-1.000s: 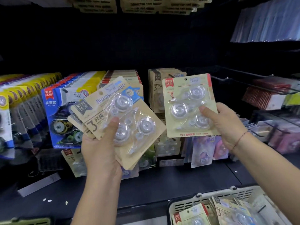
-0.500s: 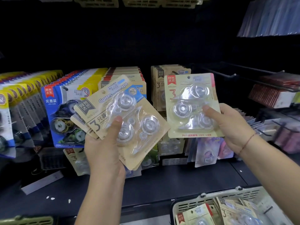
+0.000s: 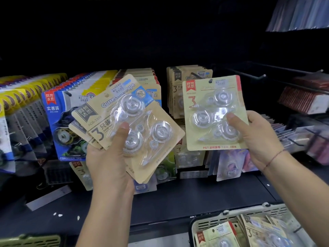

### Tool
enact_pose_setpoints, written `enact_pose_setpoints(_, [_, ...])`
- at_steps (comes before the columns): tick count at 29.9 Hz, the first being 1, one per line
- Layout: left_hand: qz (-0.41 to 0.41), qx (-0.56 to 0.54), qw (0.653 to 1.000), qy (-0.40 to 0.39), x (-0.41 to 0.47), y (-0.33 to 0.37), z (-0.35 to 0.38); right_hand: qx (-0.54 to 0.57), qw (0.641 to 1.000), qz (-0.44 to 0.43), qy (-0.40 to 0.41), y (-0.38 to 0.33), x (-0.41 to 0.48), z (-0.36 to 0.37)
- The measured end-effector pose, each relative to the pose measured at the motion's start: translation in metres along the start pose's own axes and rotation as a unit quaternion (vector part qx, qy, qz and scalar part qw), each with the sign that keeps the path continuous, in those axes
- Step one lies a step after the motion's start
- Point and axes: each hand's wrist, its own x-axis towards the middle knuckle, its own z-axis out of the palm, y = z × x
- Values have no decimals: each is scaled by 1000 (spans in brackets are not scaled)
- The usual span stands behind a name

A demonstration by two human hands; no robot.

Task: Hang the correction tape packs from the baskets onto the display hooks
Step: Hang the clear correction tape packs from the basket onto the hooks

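1. The right hand grasps a single cream card pack with a red corner label and three clear plastic correction tapes under a blister. The thumb lies on the front and the fingers are hidden behind.
2. The left hand clutches a fanned stack of tan kraft-card packs of the same kind, with the thumb pressed on the top blister and the stack tilted rightward.
3. The landmark is the hanging row of tan three-packs at the middle of the display. The cream card pack stands upright just in front of it, long axis vertical and hang hole at the top edge. I cannot tell whether a hook tip already sits in that hole.
4. The right hand is the nearer to that row; the fanned stack lies left of it and lower. The coming move, I judge, is a push straight back onto the hook.
5. Right of the row, bare black wire hooks jut out. Below and to its right, a beige plastic basket holds more packs, in front of the dark shelf.
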Motion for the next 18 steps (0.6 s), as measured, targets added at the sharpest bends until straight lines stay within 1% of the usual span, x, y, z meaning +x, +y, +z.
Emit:
enact_pose_setpoints(6, [-8, 1, 1000, -3, -2, -3, 3, -44, 999, 17, -23, 11, 31, 9])
enact_pose_setpoints(10, [-18, -1, 1000, -14, -7, -6, 7, -106, 994, 39, -3, 17, 81, 35])
enact_pose_setpoints(14, [-24, 6, 999, -25, -8, -9, 7, -175, 980, 91, 22, 23, 121, 60])
enact_pose_setpoints(17, [-28, 15, 999, -38, -6, -9, 8, -194, 970, 139, 38, 27, 137, 67])
enact_pose_setpoints(18, [-32, 14, 998, -45, -6, -10, 9, -217, 964, 146, 49, 29, 139, 67])
